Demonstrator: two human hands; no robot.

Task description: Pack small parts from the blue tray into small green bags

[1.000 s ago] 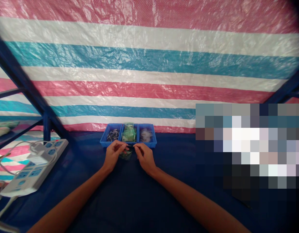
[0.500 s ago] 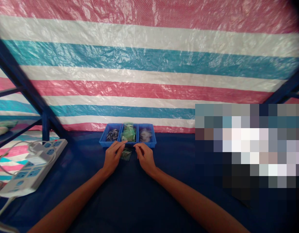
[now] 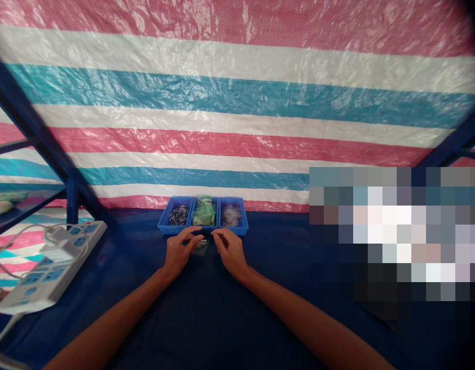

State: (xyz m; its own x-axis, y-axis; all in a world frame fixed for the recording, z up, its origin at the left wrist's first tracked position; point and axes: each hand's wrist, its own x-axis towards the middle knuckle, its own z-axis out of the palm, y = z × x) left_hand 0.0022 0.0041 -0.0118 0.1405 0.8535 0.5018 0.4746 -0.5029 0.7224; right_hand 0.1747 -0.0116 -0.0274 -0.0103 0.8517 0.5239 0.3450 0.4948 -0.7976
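A small clear plastic bag [image 3: 201, 248] with small shiny pieces in it is between my hands, low over the dark blue tabletop. My left hand [image 3: 179, 252] has thumb and fingers closed at the bag's upper left part. At its upper right corner, the fingers of my right hand [image 3: 230, 251] are pinched together; the exact contact is too small to see clearly. Just beyond my fingertips stands a blue three-part tray [image 3: 164, 229]. Dark and silvery slim metal pieces [image 3: 179, 215] fill its left section, green packets [image 3: 205, 211] the middle one, and whitish translucent pieces [image 3: 231, 215] the right one.
A white power strip [image 3: 56, 277] with a plug and cables lies on the left. Blue metal frame bars [image 3: 71, 198] rise at both sides, and a striped plastic sheet [image 3: 237, 92] hangs behind the table [image 3: 206, 318]. A pixelated area covers the right.
My left fingers have shifted slightly over the bag, with the index finger and thumb further apart. The bag has tilted and moved a little to the right. My right hand is nearly unmoved.
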